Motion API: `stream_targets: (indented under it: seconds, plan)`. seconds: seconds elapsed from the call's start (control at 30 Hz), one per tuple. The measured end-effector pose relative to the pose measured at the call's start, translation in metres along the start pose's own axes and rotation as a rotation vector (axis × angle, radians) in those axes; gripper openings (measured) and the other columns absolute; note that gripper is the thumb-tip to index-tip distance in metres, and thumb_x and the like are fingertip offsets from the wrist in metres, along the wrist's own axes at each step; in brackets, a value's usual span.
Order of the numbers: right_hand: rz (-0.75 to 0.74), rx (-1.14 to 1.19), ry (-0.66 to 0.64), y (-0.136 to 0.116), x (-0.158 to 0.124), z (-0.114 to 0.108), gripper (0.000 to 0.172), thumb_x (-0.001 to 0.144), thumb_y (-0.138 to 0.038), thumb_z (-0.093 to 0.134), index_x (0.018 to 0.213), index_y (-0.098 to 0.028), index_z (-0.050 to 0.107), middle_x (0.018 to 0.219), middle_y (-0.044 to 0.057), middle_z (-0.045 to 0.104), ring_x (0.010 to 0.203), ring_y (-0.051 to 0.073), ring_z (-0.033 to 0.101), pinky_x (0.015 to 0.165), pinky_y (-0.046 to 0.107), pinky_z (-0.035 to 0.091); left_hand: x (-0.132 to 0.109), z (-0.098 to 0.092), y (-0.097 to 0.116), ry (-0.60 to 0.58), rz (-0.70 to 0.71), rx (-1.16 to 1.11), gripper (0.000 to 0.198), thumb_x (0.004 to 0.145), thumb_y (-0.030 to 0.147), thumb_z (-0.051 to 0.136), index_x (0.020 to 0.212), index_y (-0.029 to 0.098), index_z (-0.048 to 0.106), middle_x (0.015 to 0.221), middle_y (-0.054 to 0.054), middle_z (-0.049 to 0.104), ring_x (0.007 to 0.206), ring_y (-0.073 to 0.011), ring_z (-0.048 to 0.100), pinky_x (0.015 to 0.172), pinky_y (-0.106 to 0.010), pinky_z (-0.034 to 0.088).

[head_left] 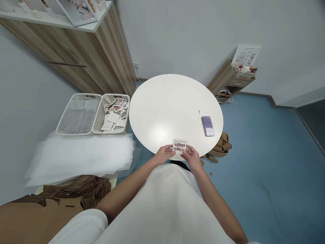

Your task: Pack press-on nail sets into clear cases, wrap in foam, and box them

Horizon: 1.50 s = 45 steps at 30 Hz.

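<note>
Between my two hands, at the near edge of the round white table (175,98), is a small clear plastic case (180,146). Inside it sit two rows of small dark reddish pieces that look like press-on nails. My left hand (164,154) grips the case by its left side, thumb at the lower corner. On the opposite side my right hand (192,158) pinches its right edge, the thumb over the lower right corner. Right of the case, on the table, lies a purple and white stack (208,126), blurred out. A tiny dark item (199,112) lies just beyond it.
Left of the table stand a white basket of clear plastic cases (82,115) and a basket of printed cards (114,115). Nearer are clear plastic sheets (83,152) and folded cardboard (45,217). Cardboard pieces (219,147) lie on the floor at right. A wooden cabinet (101,57) rises behind.
</note>
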State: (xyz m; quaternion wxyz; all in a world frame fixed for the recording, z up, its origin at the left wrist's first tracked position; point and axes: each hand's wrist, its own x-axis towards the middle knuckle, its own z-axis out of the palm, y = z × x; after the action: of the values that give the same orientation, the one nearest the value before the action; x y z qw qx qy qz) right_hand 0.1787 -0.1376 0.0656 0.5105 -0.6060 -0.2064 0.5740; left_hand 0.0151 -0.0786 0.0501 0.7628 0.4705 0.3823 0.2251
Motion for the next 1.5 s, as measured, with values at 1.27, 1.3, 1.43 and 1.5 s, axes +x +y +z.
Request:
stream_targets:
  seconds: [1.27,1.3,1.43,1.5]
  plan:
    - [-0.012,-0.265,-0.221,-0.053,0.088,-0.129,0.054,0.067,-0.045,0.059,0.113,-0.024,0.043,0.058,-0.007,0.045,0.051,0.011,0.042,0.051,0.024,0.034,0.087,0.103,0.024,0.398,0.078,0.353,0.063,0.064,0.034,0.068,0.123,0.027,0.045,0.104,-0.005,0.053,0.08,-0.0138,0.054,0.077,-0.029,0.042]
    - [-0.016,-0.268,-0.239,-0.054,0.088,-0.129,0.059,0.067,-0.045,0.059,0.119,-0.024,0.039,0.058,-0.007,0.045,0.052,0.011,0.042,0.052,0.024,0.035,0.087,0.103,0.024,0.39,0.092,0.381,0.063,0.065,0.033,0.068,0.123,0.027,0.046,0.102,-0.005,0.053,0.08,-0.0137,0.054,0.078,-0.03,0.042]
    - [-0.078,-0.366,-0.299,-0.058,0.084,-0.127,0.067,0.072,-0.043,0.054,0.132,-0.027,0.027,0.06,-0.006,0.046,0.055,0.012,0.046,0.055,0.026,0.039,0.088,0.101,0.021,0.38,0.123,0.434,0.058,0.068,0.032,0.066,0.122,0.028,0.047,0.097,-0.004,0.053,0.075,-0.0126,0.051,0.078,-0.031,0.044]
    - [-0.107,-0.44,-0.297,-0.06,0.082,-0.125,0.064,0.074,-0.043,0.052,0.132,-0.028,0.029,0.063,-0.005,0.048,0.056,0.013,0.046,0.056,0.026,0.039,0.088,0.099,0.019,0.372,0.128,0.452,0.058,0.068,0.031,0.065,0.123,0.028,0.045,0.096,-0.004,0.052,0.076,-0.0128,0.051,0.079,-0.032,0.044]
